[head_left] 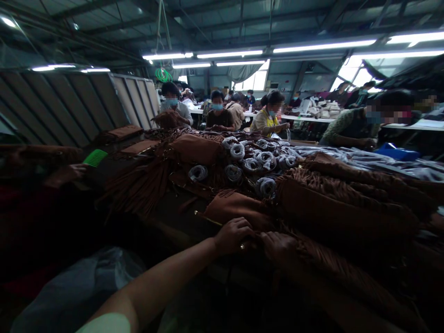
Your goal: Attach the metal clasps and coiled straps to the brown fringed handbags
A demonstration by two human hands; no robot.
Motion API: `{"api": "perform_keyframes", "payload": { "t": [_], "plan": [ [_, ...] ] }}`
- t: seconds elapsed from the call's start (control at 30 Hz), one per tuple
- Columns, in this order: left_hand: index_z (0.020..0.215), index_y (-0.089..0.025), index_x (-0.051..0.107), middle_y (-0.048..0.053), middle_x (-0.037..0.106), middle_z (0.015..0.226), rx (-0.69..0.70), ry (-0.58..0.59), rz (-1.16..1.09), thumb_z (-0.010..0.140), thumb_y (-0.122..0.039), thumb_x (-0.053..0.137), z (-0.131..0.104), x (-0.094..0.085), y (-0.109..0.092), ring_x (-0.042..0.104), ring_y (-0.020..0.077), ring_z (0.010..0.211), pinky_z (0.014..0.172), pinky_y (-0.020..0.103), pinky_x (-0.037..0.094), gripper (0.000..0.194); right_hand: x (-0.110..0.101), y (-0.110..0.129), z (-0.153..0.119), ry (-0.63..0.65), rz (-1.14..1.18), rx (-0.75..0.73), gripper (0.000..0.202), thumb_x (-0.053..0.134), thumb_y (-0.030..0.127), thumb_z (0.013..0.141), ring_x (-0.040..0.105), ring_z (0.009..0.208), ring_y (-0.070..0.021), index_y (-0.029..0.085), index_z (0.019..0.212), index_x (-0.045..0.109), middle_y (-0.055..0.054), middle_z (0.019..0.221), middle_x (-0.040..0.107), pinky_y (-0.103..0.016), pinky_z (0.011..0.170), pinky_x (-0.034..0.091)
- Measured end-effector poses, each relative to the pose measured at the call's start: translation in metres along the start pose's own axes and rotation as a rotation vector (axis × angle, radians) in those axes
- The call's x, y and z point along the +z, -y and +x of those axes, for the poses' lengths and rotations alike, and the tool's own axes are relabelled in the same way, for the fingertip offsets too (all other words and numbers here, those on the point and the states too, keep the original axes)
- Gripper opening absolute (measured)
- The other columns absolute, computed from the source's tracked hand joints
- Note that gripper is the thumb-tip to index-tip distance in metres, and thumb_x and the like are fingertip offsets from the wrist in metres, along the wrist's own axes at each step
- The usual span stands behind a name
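A brown fringed bag (239, 208) lies flat on the dark table before me, with a gold-coloured zip end at its left. My left hand (236, 236), wearing a ring, is closed at the bag's near edge, fingers curled. Close beside it, my right hand (279, 245) is also closed on that edge, where the fringe starts; deep shadow covers much of it. The fingertips of both hands are hidden. To the right, a pile of more brown fringed bags (340, 203) rises next to my right hand.
Several plastic-wrapped coils (265, 159) lie beyond the bag. Another brown bag (196, 148) with long fringe is behind them. At left, a co-worker's hand (71, 173) holds a green comb (96, 158). Other people sit across the table. A blue tray (397, 151) stands far right.
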State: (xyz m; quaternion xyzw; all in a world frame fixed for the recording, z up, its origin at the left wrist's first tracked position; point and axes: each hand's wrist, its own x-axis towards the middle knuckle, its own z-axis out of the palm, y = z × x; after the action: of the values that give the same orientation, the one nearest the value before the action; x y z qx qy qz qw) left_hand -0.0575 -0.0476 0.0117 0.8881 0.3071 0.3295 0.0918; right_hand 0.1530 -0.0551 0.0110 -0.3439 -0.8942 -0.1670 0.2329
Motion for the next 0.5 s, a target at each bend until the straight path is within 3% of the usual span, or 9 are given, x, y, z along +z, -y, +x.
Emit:
{"api": "perform_keyframes", "payload": {
  "t": [0.13,0.3,0.5],
  "plan": [
    [0.088,-0.015,0.065,0.007,0.063,0.088,0.012,-0.024,-0.021,0.083,-0.040,0.059,0.002,0.003,0.004,0.055,0.0161,0.083,0.077,0.029,0.044,0.026,0.011,-0.007,-0.008,-0.073,0.040,-0.104,0.023,0.042,0.013,0.090,0.047,0.065,-0.0122,0.017,0.085,0.064,-0.002,0.069,0.059,-0.028,0.061,0.026],
    [0.084,-0.016,0.065,0.005,0.066,0.081,0.104,0.029,-0.053,0.080,-0.046,0.062,0.000,0.006,0.010,0.057,0.0143,0.077,0.074,0.028,0.043,0.030,0.020,-0.006,-0.010,-0.169,0.195,0.016,0.032,0.044,0.021,0.091,0.043,0.063,-0.0131,0.019,0.066,0.063,-0.003,0.059,0.052,-0.029,0.057,0.023],
    [0.088,-0.017,0.065,0.005,0.068,0.082,0.094,0.038,-0.031,0.084,-0.039,0.059,-0.003,0.010,0.012,0.058,0.0150,0.078,0.075,0.029,0.043,0.023,-0.008,0.003,-0.002,0.025,0.408,0.078,0.022,0.057,0.036,0.084,0.051,0.067,-0.0129,0.018,0.073,0.064,-0.003,0.070,0.056,-0.026,0.059,0.030]
  ]
}}
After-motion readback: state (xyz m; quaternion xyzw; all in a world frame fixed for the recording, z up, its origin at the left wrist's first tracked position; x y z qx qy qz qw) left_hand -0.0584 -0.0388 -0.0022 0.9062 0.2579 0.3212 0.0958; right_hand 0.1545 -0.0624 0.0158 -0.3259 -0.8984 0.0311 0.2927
